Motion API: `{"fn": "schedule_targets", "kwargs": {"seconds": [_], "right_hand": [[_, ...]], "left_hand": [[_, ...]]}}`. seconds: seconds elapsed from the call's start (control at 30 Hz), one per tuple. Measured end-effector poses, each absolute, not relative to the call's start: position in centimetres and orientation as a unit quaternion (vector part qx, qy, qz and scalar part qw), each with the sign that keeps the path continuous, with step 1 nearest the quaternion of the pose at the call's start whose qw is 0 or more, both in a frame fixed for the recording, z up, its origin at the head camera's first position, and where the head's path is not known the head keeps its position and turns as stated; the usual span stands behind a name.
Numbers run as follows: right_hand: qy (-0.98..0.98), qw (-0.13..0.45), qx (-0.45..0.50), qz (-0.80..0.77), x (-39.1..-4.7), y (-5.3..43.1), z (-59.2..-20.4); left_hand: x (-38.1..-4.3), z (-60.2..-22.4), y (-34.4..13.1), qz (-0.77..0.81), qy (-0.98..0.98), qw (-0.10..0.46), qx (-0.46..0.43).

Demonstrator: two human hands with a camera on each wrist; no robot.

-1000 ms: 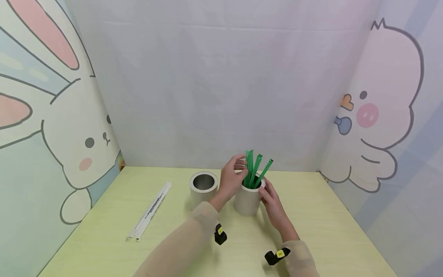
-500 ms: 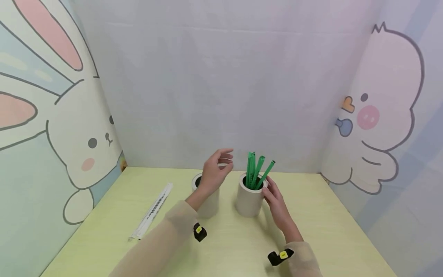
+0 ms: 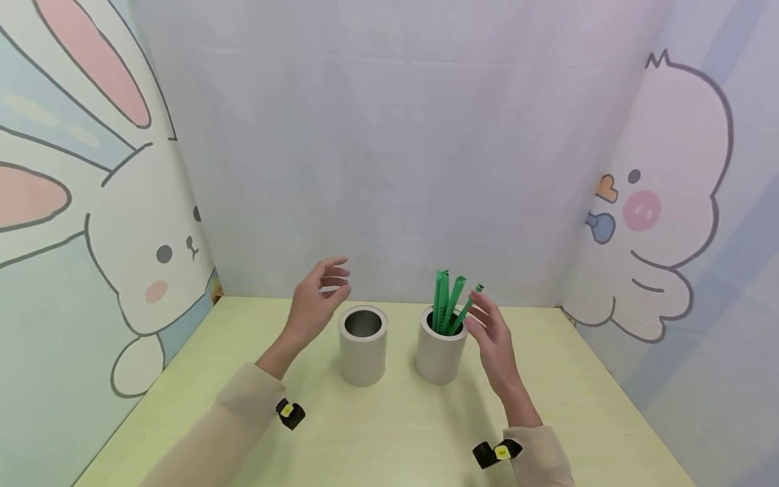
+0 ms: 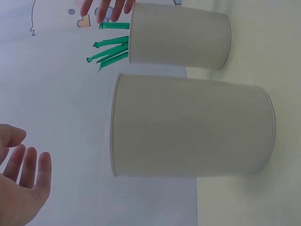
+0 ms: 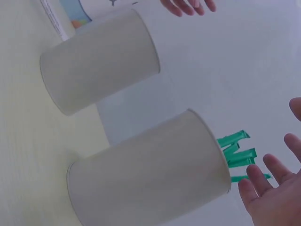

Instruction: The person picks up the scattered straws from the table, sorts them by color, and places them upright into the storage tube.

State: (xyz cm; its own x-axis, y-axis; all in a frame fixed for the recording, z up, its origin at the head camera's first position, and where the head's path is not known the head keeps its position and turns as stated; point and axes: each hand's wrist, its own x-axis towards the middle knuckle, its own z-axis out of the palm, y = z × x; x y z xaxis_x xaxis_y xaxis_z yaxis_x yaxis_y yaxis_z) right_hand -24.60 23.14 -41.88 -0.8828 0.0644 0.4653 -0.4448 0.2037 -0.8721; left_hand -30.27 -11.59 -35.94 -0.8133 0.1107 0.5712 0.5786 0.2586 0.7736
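Two pale grey cylindrical cups stand upright side by side. The left cup [image 3: 363,352] shows a dark, bare inside. Several slim green wrapped sticks [image 3: 447,301] lean out of the right cup [image 3: 439,355]. My left hand [image 3: 313,304] hovers to the left of the left cup, fingers loosely bent and holding nothing. Beside the right cup's rim is my right hand [image 3: 496,338], its fingers relaxed; the fingertips overlap the rightmost green stick in the head view. In the right wrist view the same hand [image 5: 277,195] shows spread, loosely bent fingers.
Long white printed packets [image 5: 55,21] lie beyond the left cup in the right wrist view; the left arm hides them in the head view. The pale yellow table [image 3: 389,433] ends at a grey cloth backdrop [image 3: 389,169], with cartoon-printed side walls.
My left hand has come off the green sticks and swung left, past the left cup. My right hand has let go of the right cup and lifted slightly beside it.
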Motion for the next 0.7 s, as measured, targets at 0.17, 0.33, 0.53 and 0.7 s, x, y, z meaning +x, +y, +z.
{"fn": "schedule_targets", "kwargs": {"seconds": [0.17, 0.33, 0.53, 0.7], "right_hand": [[-0.738, 0.177, 0.156, 0.632, -24.6, 21.2, -40.9], [-0.731, 0.161, 0.169, 0.641, -25.0, 18.5, -40.8], [-0.721, 0.149, 0.183, 0.652, -25.4, 15.3, -41.3], [-0.703, 0.133, 0.197, 0.670, -25.4, 13.3, -41.6]], "left_hand": [[-30.3, -36.5, -14.3, -0.532, -0.793, 0.209, -0.209], [-30.4, -37.3, -16.9, -0.500, -0.820, 0.204, -0.187], [-30.5, -38.3, -19.4, -0.488, -0.834, 0.188, -0.172], [-30.3, -39.2, -20.6, -0.474, -0.850, 0.168, -0.157]]}}
